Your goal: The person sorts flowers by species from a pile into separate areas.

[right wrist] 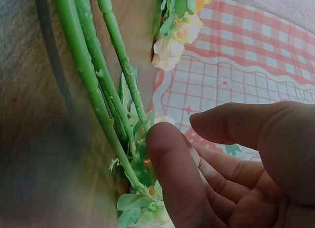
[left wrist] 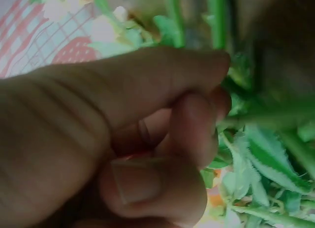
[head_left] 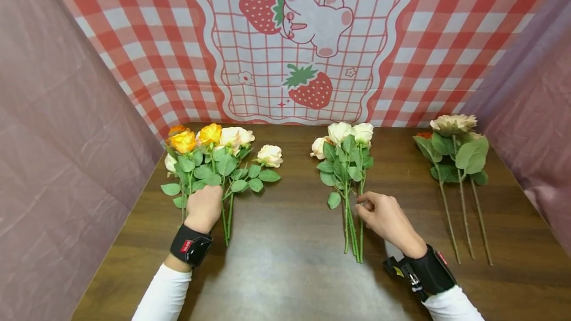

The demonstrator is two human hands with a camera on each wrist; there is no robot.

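Note:
My left hand (head_left: 205, 207) is at the left bunch of roses, orange and cream, its fingers curled over the stems. In the left wrist view the thumb and fingertips (left wrist: 194, 117) close together where a blurred green stem (left wrist: 275, 114) meets them; the contact is partly hidden. My right hand (head_left: 385, 217) is just right of the middle bunch of cream roses (head_left: 341, 133), by its green stems (head_left: 352, 227). In the right wrist view its thumb and forefinger (right wrist: 170, 154) stand apart with nothing between them, and the forefinger is close to the stems (right wrist: 88, 65).
One cream rose head (head_left: 269, 156) lies at the right side of the left bunch. A third group of long-stemmed flowers (head_left: 461, 202) lies at the right of the brown table (head_left: 285, 271). A checked strawberry cloth (head_left: 290, 88) hangs behind, with pinkish fabric at both sides.

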